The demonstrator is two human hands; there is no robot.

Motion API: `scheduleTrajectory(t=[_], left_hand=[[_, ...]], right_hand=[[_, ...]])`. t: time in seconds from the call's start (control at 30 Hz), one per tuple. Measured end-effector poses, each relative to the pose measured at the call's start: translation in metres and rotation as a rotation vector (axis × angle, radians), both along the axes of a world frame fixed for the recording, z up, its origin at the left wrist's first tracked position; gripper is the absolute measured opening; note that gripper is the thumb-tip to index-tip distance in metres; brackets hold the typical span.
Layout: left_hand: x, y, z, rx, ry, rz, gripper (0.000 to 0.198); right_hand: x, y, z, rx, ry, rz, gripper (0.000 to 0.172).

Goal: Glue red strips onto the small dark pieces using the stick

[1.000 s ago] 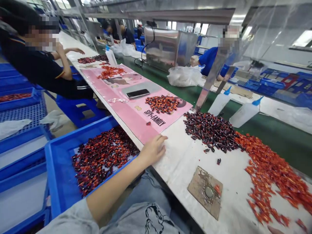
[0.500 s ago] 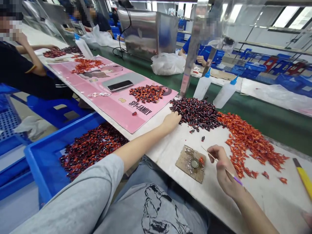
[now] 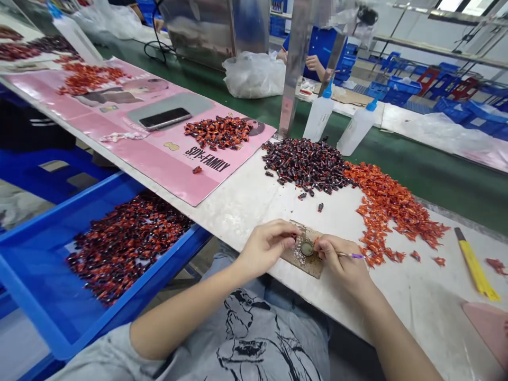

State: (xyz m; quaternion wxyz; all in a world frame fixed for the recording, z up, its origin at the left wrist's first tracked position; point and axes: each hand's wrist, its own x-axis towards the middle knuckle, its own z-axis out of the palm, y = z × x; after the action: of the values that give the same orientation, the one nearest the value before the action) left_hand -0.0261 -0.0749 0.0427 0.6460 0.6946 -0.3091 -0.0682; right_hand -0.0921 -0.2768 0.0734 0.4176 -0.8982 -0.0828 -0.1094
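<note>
My left hand (image 3: 265, 247) is closed in a pinch on a small dark plastic piece (image 3: 294, 237), mostly covered by the fingertips. It hovers by the left side of a stained square board (image 3: 315, 269), which has a small round cap (image 3: 307, 249) in its middle. On the board's other side, my right hand (image 3: 342, 260) is wrapped round a thin stick with a purple band (image 3: 354, 256); the stick's tip is hidden by the fingers. Beyond the board lie a heap of black pieces (image 3: 307, 165) and a heap of orange pieces (image 3: 397, 203).
Two squeeze bottles (image 3: 318, 117) stand behind the heaps. A yellow-handled cutter (image 3: 475, 267) lies at right. On a pink mat (image 3: 174, 177) at left are a phone (image 3: 165, 118) and assembled pieces (image 3: 217, 132). A blue bin (image 3: 42, 312) of pieces sits below the table edge.
My left hand has come back from the black heap to the board with a dark piece. My right hand has moved left to the board with the stick. The view has shifted.
</note>
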Motion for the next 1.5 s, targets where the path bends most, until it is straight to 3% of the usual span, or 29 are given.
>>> scheduleTrajectory(t=[0.07, 0.23, 0.5, 0.7, 0.87, 1.5], left_hand=[[-0.016, -0.005, -0.009, -0.157, 0.211, 0.0, 0.014], [-0.017, -0.016, -0.021, -0.254, 0.468, 0.057, 0.021], [-0.019, -0.005, -0.012, -0.361, 0.669, 0.056, 0.044], [-0.029, -0.005, -0.005, -0.503, 0.799, 0.041, 0.028], [-0.028, -0.009, -0.006, -0.517, 0.846, 0.029, 0.025], [-0.028, -0.004, -0.01, -0.412, 0.809, 0.007, 0.023]], right_hand=[[0.001, 0.001, 0.0, 0.008, 0.027, -0.015, 0.069], [0.001, 0.007, 0.0, 0.097, 0.129, -0.052, 0.073], [0.002, 0.011, -0.003, 0.453, 0.234, -0.184, 0.075], [-0.002, 0.014, 0.004, 0.588, 0.175, -0.248, 0.07], [-0.006, 0.019, 0.006, 0.672, 0.116, -0.218, 0.065], [-0.013, 0.027, 0.01, 0.428, 0.005, -0.05, 0.054]])
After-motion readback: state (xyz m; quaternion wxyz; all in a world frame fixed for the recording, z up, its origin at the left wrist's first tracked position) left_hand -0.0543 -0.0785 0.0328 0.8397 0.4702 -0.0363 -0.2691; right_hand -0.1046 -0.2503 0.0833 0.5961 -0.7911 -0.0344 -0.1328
